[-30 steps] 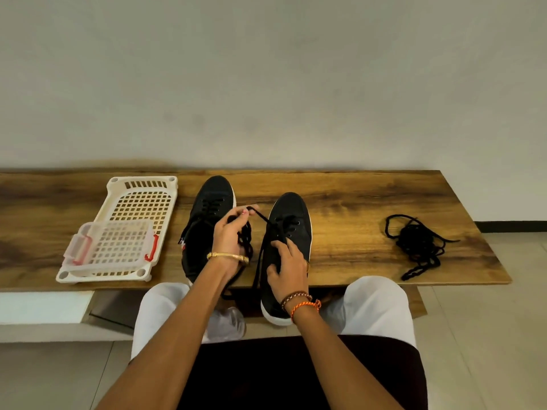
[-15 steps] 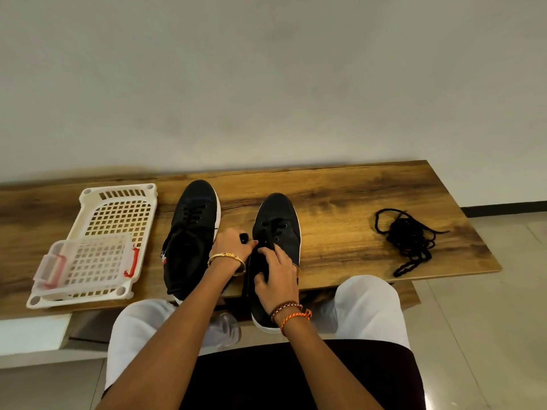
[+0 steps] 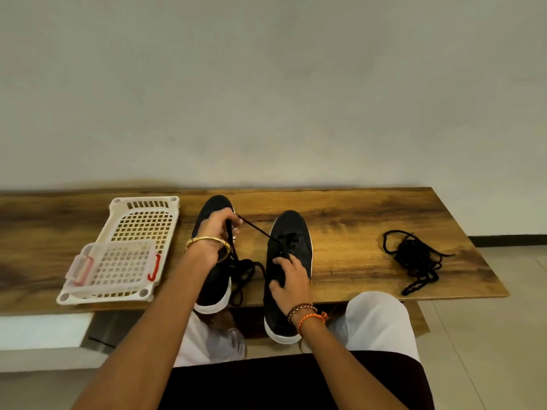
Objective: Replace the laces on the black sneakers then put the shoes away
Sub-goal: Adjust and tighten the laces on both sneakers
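Two black sneakers with white soles lie on the wooden bench (image 3: pixel 355 208), toes toward the wall. My right hand (image 3: pixel 288 281) grips the tongue and opening of the right sneaker (image 3: pixel 291 229). My left hand (image 3: pixel 214 232), raised over the left sneaker (image 3: pixel 214 284), pinches a black lace (image 3: pixel 256 229) that runs taut to the right sneaker's eyelets. The lace's slack hangs in loops (image 3: pixel 245 272) between the two shoes. A separate tangle of black laces (image 3: pixel 416 257) lies on the bench to the right.
A white plastic perforated rack (image 3: pixel 148 223) sits on the bench's left part, with a smaller clear basket with red clips (image 3: pixel 115 266) on top of it. My knees in white trousers are under the bench's front edge. A plain wall stands behind.
My left hand has risen from beside the right sneaker's eyelets up and left, drawing the lace taut through them. My right hand stays on the sneaker. The view shifted slightly.
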